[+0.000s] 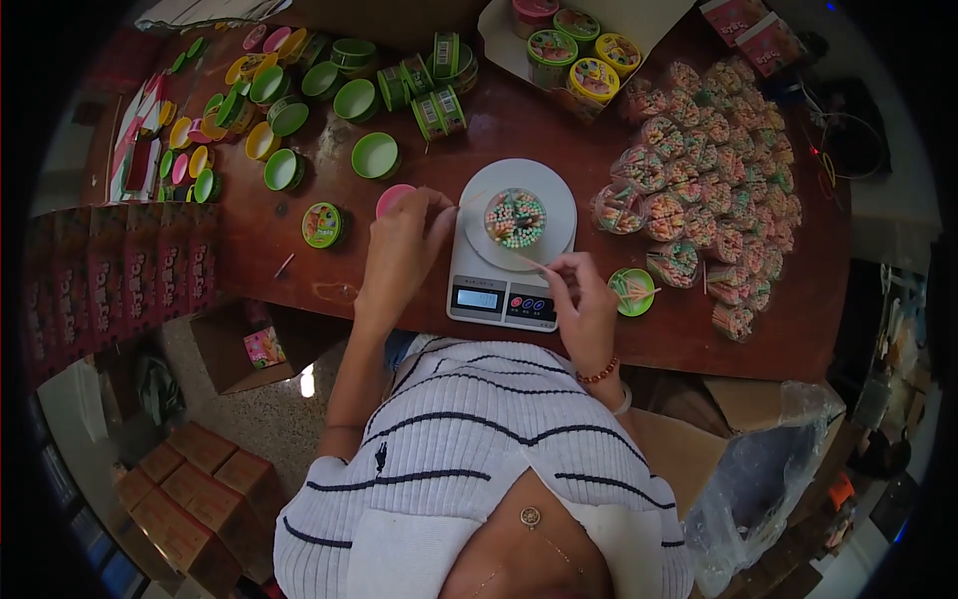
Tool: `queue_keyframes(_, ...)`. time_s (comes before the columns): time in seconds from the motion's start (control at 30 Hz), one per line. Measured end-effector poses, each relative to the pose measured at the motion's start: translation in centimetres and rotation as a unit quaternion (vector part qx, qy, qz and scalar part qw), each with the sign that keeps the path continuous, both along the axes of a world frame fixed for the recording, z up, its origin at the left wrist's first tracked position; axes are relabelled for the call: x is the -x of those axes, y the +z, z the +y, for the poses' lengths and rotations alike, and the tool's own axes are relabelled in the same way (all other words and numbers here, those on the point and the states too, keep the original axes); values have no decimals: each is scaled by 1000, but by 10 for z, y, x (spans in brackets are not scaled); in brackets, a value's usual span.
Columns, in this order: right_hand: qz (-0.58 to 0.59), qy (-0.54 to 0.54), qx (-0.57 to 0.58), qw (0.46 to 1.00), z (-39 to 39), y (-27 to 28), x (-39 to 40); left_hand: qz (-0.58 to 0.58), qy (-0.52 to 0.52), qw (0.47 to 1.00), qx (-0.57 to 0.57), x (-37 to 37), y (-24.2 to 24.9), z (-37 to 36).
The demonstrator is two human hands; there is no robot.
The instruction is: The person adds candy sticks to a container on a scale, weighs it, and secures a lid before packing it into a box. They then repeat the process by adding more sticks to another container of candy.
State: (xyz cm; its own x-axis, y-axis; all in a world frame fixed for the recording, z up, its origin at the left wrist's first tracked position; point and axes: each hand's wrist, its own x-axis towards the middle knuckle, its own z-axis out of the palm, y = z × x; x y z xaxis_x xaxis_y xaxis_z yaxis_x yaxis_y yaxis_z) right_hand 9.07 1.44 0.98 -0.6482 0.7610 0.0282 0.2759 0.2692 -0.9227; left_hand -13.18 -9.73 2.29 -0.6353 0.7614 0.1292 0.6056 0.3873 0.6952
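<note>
A white digital scale (467, 262) stands on the dark red table, its display lit. On its round plate is a clear cup (515, 219) full of thin pastel sticks. My left hand (407, 240) is at the scale's left edge, fingertips pinched on a thin pale stick (473, 201). My right hand (583, 296), at the scale's right side, pinches another thin stick (532, 264) just below the cup. A small green lid (634, 292) with several sticks on it lies right of my right hand. Partly behind my left hand is a pink lid (395, 199).
Many bundles of sticks (714, 190) crowd the table's right side. Green and yellow tubs (376, 156) spread across the back left; a closed tub (322, 226) is nearer. An open box (649, 25) of lidded tubs stands behind. Red packages (110, 270) line the left edge.
</note>
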Motion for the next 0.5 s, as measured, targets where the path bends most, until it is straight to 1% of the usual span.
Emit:
queue_keyframes(0.03, 17, -26, 47, 998, 3, 7, -6, -47, 19, 999, 3, 4, 10, -4)
queue_keyframes(0.07, 34, -53, 95, 994, 9, 17, -10, -45, 21, 999, 1, 6, 23, -5)
queue_keyframes(0.1, 38, -58, 41, 997, 15, 28, -9, -72, 11, 997, -4, 7, 37, -6)
queue_keyframes(0.13, 38, -58, 41, 997, 21, 35, -5, -101, 1, 995, -10, 8, 49, -6)
queue_keyframes(0.17, 42, -41, -24, 998, 29, 41, 0, -101, 0, 995, -10, 7, 58, -4)
queue_keyframes(0.2, 45, -25, -89, 995, 35, 48, 5, -54, -51, 997, -32, 5, 66, 0)
queue_keyframes(0.23, 33, -15, -117, 992, 38, 60, 14, -5, -101, 993, -55, 3, 71, 3)
queue_keyframes(0.27, 35, -16, -120, 992, 40, 63, 20, -3, -102, 993, -57, 3, 73, 6)
queue_keyframes(0.33, 23, 50, -142, 988, 42, 66, 30, 34, -144, 989, -11, 4, 75, 10)
queue_keyframes(0.37, 25, 51, -144, 988, 44, 64, 34, 36, -142, 989, -13, 4, 76, 13)
queue_keyframes(0.43, 22, 79, -211, 974, 46, 56, 41, 97, -165, 982, -10, 5, 80, 19)
queue_keyframes(0.47, 22, 80, -213, 974, 46, 52, 44, 97, -163, 982, -11, 5, 83, 21)
queue_keyframes(0.5, 13, 96, -220, 971, 47, 48, 46, 114, -187, 975, 31, 5, 88, 23)
